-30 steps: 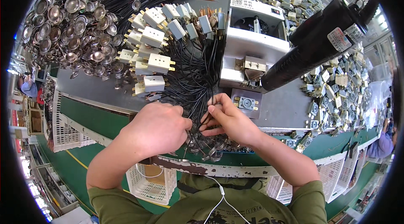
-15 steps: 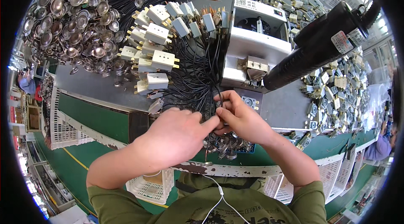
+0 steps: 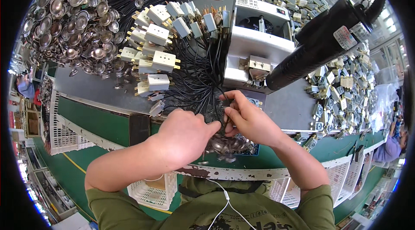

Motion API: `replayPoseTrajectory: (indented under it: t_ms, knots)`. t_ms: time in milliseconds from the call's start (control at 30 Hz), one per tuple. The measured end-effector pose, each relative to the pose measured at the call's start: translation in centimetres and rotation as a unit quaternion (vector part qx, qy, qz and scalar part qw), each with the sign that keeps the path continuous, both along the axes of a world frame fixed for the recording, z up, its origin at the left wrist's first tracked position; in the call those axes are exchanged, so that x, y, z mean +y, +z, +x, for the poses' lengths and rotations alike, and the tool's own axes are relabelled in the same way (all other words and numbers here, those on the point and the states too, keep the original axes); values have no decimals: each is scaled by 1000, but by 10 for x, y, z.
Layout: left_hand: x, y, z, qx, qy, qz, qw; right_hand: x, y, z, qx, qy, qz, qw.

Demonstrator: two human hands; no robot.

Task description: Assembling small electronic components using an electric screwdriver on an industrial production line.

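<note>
A right hand pinches thin, black, plastic-looking wires — the left hand's hold can't be told; apparently strand-sorting, next needing steady fingers.

Bare tabletop left 1 lane between the metal machine and the right-hand heap of small grey-and-white parts, though a black cylindrical tool slanted over its far end. Left of the machine, black wires and white blocks barred the way.

Smooth cables (discs glossy metal)
</note>
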State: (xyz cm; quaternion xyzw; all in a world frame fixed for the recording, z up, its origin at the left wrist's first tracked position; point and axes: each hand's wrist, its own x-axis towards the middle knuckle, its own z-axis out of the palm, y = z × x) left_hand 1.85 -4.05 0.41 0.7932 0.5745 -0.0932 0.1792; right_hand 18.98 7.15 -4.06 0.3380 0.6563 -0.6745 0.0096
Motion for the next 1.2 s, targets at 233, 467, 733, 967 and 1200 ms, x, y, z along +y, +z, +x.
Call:
replayPoseTrajectory:
  t_ms: [233, 467, 733, 967, 1200]
  knots:
    - [8, 5, -6, -19, 7, -19, 1000, 8, -7, 4, 38, -54, -115, 991]
    - [2, -1, -2, -44, -18, -81, 996, 6, -16, 6, 56, -37, -120, 991]
    - [10, 9, -21, -85, -16, -117, 989, 5, -13, 5, 44, -48, -139, 988]
    - [21, -1, -31, -171, -27, -163, 971, 0, -9, 0, 60, -40, -85, 994]
    - [11, 1, -31, -156, 2, -100, 983, -4, -8, 2, 46, 6, -136, 990]
